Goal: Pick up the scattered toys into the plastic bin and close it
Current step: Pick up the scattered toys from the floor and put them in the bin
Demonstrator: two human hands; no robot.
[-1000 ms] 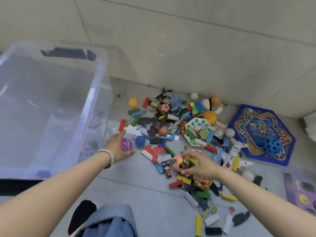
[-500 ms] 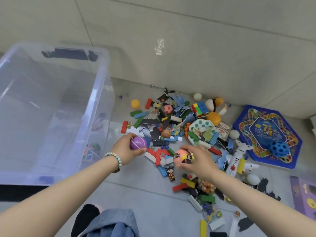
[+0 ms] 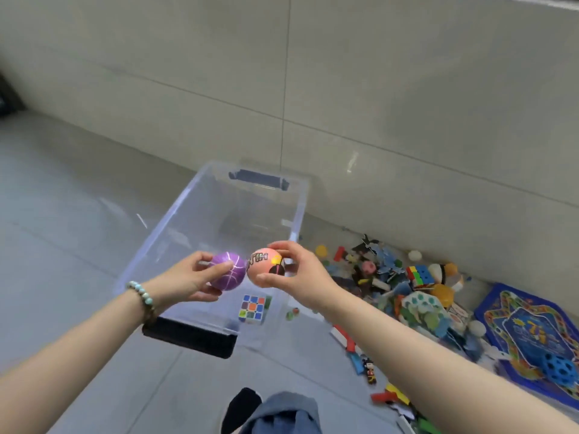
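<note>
- Toys (image 3: 391,277) lie heaped on the floor (image 3: 78,198) to the right of the plastic bin (image 3: 302,198), against the wall. Most of the pile is yet to be gathered.
- The bin stands open, and no lid is in view. Inside it a puzzle cube (image 3: 253,308) lies near the near right corner.
- The left hand (image 3: 185,281) has its grip clamped round a purple ball (image 3: 228,270), fingers and thumb curled about it.
- The right hand (image 3: 300,277) pinches a pink ball (image 3: 264,267) between thumb and fingertips, so this grip too is closed on its load.
- The two balls touch or nearly touch, and both are held above the near right part of the bin.
- Judged risk: the pink ball sits close to the right rim. Let go there, it could strike the edge and roll back into the pile or off across the floor.
- Judged risk: both look springy and the bin floor is hard and nearly bare. A release from this height may bounce one out.
- Judged risk: released together, they may knock each other sideways.
</note>
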